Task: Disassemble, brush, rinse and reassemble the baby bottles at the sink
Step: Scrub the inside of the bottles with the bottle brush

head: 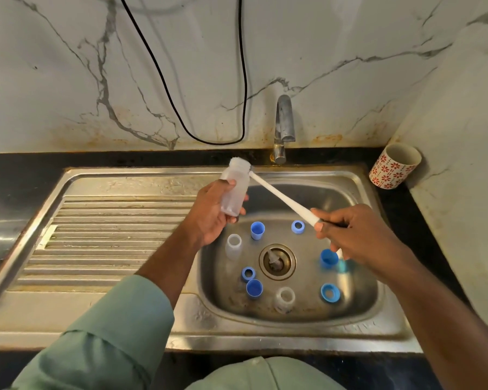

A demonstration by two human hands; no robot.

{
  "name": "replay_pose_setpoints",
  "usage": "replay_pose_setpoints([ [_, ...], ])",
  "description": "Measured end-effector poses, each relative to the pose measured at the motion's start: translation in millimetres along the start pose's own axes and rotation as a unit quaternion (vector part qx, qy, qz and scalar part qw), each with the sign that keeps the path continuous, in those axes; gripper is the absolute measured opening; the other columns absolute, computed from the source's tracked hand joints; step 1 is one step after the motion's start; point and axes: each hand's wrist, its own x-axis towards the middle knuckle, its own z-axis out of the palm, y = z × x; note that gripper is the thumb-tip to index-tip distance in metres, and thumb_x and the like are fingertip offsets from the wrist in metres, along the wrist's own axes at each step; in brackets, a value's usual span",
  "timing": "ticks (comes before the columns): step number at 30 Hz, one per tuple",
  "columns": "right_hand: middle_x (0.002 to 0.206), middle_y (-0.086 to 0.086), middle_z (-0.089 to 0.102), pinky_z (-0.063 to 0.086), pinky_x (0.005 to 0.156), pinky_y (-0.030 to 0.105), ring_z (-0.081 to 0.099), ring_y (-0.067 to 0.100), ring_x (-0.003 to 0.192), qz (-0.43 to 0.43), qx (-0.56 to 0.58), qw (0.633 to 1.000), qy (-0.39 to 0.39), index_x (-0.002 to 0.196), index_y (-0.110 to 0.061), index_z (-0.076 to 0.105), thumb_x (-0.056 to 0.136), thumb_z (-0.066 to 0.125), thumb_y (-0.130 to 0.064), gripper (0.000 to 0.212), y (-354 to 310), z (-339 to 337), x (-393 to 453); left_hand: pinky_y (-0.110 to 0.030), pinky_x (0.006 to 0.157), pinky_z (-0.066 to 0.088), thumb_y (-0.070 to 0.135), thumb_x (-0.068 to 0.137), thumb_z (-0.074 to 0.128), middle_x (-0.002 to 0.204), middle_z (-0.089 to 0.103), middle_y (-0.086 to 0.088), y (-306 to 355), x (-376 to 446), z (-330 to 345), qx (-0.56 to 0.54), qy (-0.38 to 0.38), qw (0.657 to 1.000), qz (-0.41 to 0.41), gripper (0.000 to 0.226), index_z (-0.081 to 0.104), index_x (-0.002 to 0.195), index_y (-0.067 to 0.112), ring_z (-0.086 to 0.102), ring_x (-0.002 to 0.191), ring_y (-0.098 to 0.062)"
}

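My left hand (209,218) grips a clear baby bottle (234,192) above the sink's left rim, its mouth pointing away from me. My right hand (347,235) pinches the white handle of a bottle brush (279,197); the bristle head sits at the bottle's mouth. In the basin lie two more clear bottles (233,244) (284,299), several blue caps (257,230) and blue rings (330,292), spread around the drain (277,261).
The steel sink basin (358,209) has a ribbed drainboard (110,237) on its left. A chrome tap (283,128) stands behind, with no water visible. A red-flowered mug (393,166) sits on the black counter at the right. A black cable (164,80) hangs on the marble wall.
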Motion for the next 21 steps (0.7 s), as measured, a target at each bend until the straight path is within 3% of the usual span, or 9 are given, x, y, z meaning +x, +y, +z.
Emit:
replay_pose_setpoints([
  [4,0.074,-0.003,0.070,0.049,0.057,0.025,0.060,0.013,0.064,-0.027,-0.032,0.999,-0.006,0.112,-0.032,0.069,0.093,0.063,-0.024,0.022,-11.9,-8.7,-4.6,-0.027,0.049,0.036,0.043,0.083,0.058,0.089,0.066,-0.013,6.1,6.4,-5.4,-0.039,-0.024,0.999,-0.006,0.047,0.059,0.117,0.011,0.056,0.061,-0.019],
  [6,0.084,-0.006,0.072,0.050,0.058,0.025,0.060,0.011,0.063,-0.038,-0.063,0.997,0.007,0.104,-0.031,0.072,0.093,0.063,-0.025,0.015,-17.8,-12.0,-1.0,-0.027,0.051,0.037,0.045,0.083,0.060,0.092,0.065,-0.014,10.2,5.3,-5.6,0.002,-0.040,0.999,-0.025,0.051,0.058,0.119,0.009,0.057,0.062,-0.019],
  [8,0.095,-0.008,0.072,0.049,0.060,0.024,0.059,0.009,0.064,-0.048,-0.077,0.996,0.007,0.095,-0.028,0.074,0.093,0.063,-0.024,0.012,-22.7,-12.0,2.4,-0.027,0.050,0.038,0.044,0.088,0.062,0.094,0.065,-0.015,9.5,6.5,-5.7,-0.004,-0.006,1.000,-0.011,0.048,0.058,0.121,0.009,0.058,0.062,-0.019],
  [10,0.089,-0.006,0.071,0.046,0.057,0.020,0.058,0.009,0.063,-0.051,-0.112,0.992,0.001,0.098,-0.023,0.075,0.094,0.062,-0.024,0.014,-26.4,-9.4,3.2,-0.026,0.048,0.037,0.040,0.093,0.062,0.093,0.064,-0.016,8.6,8.7,-6.3,-0.046,0.048,0.998,0.003,0.039,0.060,0.118,0.011,0.058,0.060,-0.018],
  [13,0.101,-0.011,0.073,0.049,0.059,0.025,0.056,0.007,0.059,-0.059,-0.160,0.985,0.008,0.094,-0.016,0.076,0.093,0.062,-0.022,0.015,-27.8,-4.5,3.3,-0.024,0.043,0.037,0.038,0.092,0.066,0.099,0.063,-0.020,3.9,8.3,-4.0,-0.003,0.066,0.998,0.003,0.039,0.060,0.117,0.009,0.059,0.063,-0.020],
  [15,0.094,-0.013,0.073,0.048,0.058,0.024,0.056,0.007,0.057,-0.058,-0.174,0.983,0.012,0.100,-0.018,0.076,0.094,0.061,-0.023,0.017,-28.6,-3.7,1.1,-0.023,0.043,0.039,0.033,0.091,0.069,0.103,0.066,-0.017,1.2,8.0,-3.8,0.007,0.111,0.994,0.020,0.031,0.063,0.114,0.013,0.061,0.069,-0.022],
  [18,0.093,-0.010,0.072,0.036,0.049,0.013,0.056,0.005,0.057,-0.072,-0.240,0.968,0.024,0.112,-0.025,0.071,0.097,0.056,-0.031,0.023,-30.2,-4.3,-5.3,-0.029,0.060,0.056,0.032,0.088,0.073,0.111,0.068,-0.005,-1.9,11.9,-8.3,0.129,0.147,0.977,0.087,0.036,0.063,0.122,0.024,0.066,0.094,-0.022],
  [21,0.078,-0.009,0.066,0.038,0.048,0.015,0.056,0.007,0.055,-0.085,-0.274,0.958,0.021,0.114,-0.024,0.067,0.100,0.048,-0.030,0.025,-37.4,2.6,-11.8,-0.044,0.083,0.060,0.037,0.087,0.074,0.121,0.064,-0.001,-6.7,12.1,-4.5,0.208,0.162,0.958,0.114,0.051,0.056,0.133,0.027,0.063,0.106,-0.022],
])
